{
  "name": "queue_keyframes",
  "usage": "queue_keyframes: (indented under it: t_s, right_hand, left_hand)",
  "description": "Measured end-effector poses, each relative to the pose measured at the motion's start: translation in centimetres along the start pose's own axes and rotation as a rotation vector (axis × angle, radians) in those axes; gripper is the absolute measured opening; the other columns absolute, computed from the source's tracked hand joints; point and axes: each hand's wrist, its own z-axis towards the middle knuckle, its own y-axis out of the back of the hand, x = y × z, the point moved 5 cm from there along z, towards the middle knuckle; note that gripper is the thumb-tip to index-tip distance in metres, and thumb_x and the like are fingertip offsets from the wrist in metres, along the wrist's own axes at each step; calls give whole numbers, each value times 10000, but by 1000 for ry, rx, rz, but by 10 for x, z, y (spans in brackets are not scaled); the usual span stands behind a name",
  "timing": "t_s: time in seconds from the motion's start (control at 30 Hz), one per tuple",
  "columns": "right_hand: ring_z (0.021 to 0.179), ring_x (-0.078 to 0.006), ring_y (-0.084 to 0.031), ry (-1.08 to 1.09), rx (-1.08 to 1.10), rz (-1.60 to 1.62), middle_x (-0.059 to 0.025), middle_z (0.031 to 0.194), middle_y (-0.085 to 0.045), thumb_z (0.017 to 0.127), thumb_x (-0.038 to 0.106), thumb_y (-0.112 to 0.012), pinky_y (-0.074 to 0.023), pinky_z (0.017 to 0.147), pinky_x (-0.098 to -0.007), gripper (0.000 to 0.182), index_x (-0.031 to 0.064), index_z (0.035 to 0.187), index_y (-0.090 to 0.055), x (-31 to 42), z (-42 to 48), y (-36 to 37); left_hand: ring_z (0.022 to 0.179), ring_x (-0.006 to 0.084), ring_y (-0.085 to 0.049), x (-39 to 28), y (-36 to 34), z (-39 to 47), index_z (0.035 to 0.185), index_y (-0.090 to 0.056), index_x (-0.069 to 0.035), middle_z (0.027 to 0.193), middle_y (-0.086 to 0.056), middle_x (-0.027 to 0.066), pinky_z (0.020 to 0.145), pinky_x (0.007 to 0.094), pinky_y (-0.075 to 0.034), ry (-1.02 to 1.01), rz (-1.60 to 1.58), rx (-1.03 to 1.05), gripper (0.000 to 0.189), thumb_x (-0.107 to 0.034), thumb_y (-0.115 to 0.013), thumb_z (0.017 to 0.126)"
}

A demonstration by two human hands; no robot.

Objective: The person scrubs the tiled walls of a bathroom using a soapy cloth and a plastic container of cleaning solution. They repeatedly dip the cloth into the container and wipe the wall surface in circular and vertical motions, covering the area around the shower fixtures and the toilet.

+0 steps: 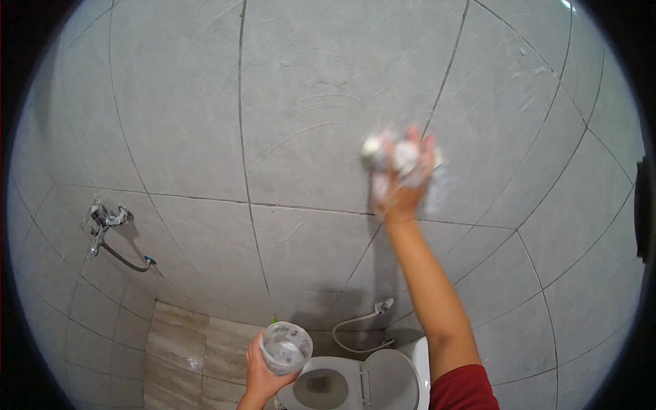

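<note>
My right hand (407,189) is pressed up to the grey tiled wall (312,154), blurred and covered in white foam. In it is a whitish, foamy scrubbing pad or cloth (405,156); the blur hides exactly which. Faint curved soapy streaks mark the tiles to the left of it. Low in the view, my left hand (264,376) grips a translucent plastic tub (286,348) from its left and underside. The tub's open mouth faces up, and some whitish, wet-looking matter shows inside.
Beneath the tub stands a white toilet (353,376) with its lid raised. A bidet sprayer (383,306) with a pale hose hangs on the wall behind it. To the left, a chrome mixer tap (102,220) juts from the wall above the brown tiled floor (179,353).
</note>
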Motion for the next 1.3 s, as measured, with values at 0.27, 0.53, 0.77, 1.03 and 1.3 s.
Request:
queue_keyframes:
  t_s: [0.27, 0.53, 0.77, 1.03, 1.3]
  right_hand:
    - [1216, -328, -361, 417, 526, 265, -56, 1319, -436, 809, 269, -581, -246, 979, -673, 525, 339, 1305, -422, 43, -217, -42]
    - [1215, -319, -368, -321, -180, -46, -138, 1332, -387, 791, 196, -651, -336, 996, -473, 598, 218, 1343, -422, -76, 1, 20]
    - [1317, -325, -246, 70, -132, -17, -85, 1435, -294, 798, 213, -608, -254, 1068, -453, 630, 309, 1374, -374, 29, 36, -11]
    - [1257, -317, -341, 569, 294, 34, -43, 1372, -364, 845, 336, -538, -202, 1049, -607, 484, 341, 1310, -403, 106, -165, -41]
    - [1203, -328, -401, 54, 20, 77, -99, 1342, -392, 695, 162, -700, -330, 1017, -494, 651, 371, 1272, -483, 31, 19, -9]
  left_hand:
    - [1179, 299, -424, 19, 5, 1, 1346, -235, 14, 1252, -399, 192, 991, 414, -354, 7, -300, 3, 1084, -237, -851, 490]
    - [1188, 280, -430, 29, 23, -4, 1337, -222, 23, 1262, -408, 184, 1005, 397, -349, -17, -479, -7, 1101, -217, -871, 480]
    - [1178, 277, -443, 28, 33, 0, 1323, -237, 21, 1247, -426, 180, 993, 400, -362, 21, -458, -2, 1081, -225, -875, 485]
    - [1167, 274, -454, 33, 41, -4, 1318, -254, 14, 1240, -439, 179, 990, 399, -365, 10, -405, 19, 1085, -209, -880, 460]
    - [1180, 270, -448, 35, 51, -14, 1337, -229, 6, 1265, -435, 166, 997, 401, -363, 73, -368, 51, 1129, -189, -886, 439]
